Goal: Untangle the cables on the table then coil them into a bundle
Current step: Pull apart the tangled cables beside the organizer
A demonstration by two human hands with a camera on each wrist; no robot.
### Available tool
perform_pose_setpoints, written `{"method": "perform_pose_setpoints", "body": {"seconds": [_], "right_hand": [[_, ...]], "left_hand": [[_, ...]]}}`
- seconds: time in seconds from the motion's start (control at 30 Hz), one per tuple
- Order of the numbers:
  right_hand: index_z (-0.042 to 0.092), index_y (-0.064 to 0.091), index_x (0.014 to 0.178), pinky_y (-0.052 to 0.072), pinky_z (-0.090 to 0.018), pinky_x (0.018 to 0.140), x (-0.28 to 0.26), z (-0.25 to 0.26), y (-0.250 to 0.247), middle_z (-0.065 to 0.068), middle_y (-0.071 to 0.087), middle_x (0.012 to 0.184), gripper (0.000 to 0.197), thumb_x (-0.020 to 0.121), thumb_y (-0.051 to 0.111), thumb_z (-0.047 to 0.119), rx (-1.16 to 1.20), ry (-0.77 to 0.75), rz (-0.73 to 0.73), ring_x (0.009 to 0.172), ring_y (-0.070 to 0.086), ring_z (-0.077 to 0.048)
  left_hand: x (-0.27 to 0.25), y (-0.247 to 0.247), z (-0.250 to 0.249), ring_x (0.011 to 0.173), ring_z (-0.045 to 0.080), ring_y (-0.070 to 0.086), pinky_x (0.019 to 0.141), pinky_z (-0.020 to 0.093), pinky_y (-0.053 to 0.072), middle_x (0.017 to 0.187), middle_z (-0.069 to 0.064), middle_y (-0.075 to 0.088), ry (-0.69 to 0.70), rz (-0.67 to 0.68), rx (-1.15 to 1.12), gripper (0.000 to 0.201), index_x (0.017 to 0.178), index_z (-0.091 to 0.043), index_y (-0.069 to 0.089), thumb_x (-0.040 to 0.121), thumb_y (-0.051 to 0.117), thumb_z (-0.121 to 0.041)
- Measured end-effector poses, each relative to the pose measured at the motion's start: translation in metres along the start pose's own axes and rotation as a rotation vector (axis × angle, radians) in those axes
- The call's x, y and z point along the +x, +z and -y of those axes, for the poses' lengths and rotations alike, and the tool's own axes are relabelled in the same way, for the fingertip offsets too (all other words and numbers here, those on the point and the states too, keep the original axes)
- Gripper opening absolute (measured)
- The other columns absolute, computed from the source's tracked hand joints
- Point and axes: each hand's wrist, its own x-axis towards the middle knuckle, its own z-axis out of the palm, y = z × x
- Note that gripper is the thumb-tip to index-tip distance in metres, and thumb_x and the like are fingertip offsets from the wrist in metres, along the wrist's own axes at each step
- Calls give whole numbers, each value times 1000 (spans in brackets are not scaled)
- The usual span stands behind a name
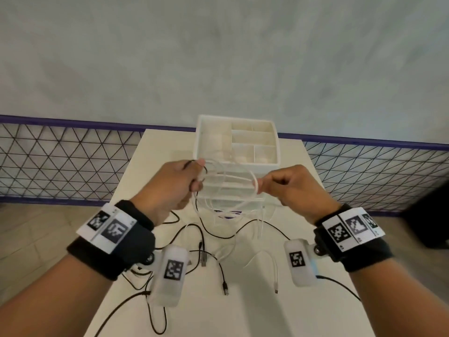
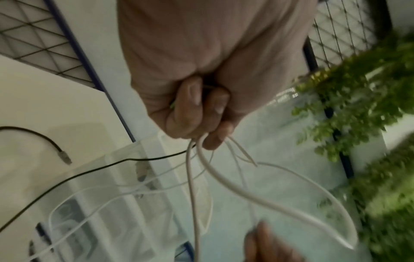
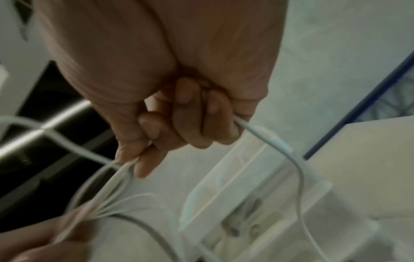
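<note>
Both hands are raised above the white table (image 1: 155, 166) with loops of white cable (image 1: 228, 181) stretched between them. My left hand (image 1: 194, 176) grips several white strands in its curled fingers (image 2: 197, 113), and a thin black cable (image 1: 205, 170) loops beside its thumb. My right hand (image 1: 261, 186) pinches the white loops between thumb and forefinger (image 3: 143, 159), and another white cable (image 3: 280, 147) leaves its fist. More white strands (image 1: 260, 224) hang down to the table. Black cables (image 1: 218, 233) with plugs (image 1: 224, 287) lie tangled on the table below.
A white compartmented organiser (image 1: 238, 142) with clear drawers stands at the back of the table, right behind the hands. Wire mesh fencing (image 1: 60, 161) runs along both sides. Green foliage (image 2: 369, 106) shows in the left wrist view. Camera pods (image 1: 171, 268) hang under both wrists.
</note>
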Motion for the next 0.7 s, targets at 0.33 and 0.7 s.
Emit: {"method": "perform_pose_setpoints", "body": {"seconds": [0.33, 0.7], "right_hand": [[10, 80, 81, 34, -18, 53, 9, -114, -41, -1, 61, 69, 19, 90, 71, 24, -208, 350, 67, 47, 41, -9], [24, 70, 106, 44, -31, 80, 45, -94, -90, -5, 66, 101, 21, 98, 55, 35, -442, 302, -624, 90, 61, -25]], "left_hand": [[3, -42, -6, 37, 7, 20, 32, 17, 20, 60, 1, 47, 6, -97, 14, 34, 73, -18, 46, 101, 50, -36], [5, -43, 9, 49, 10, 32, 38, 19, 26, 75, 4, 60, 5, -174, 156, 28, 89, -12, 60, 101, 49, -35]]}}
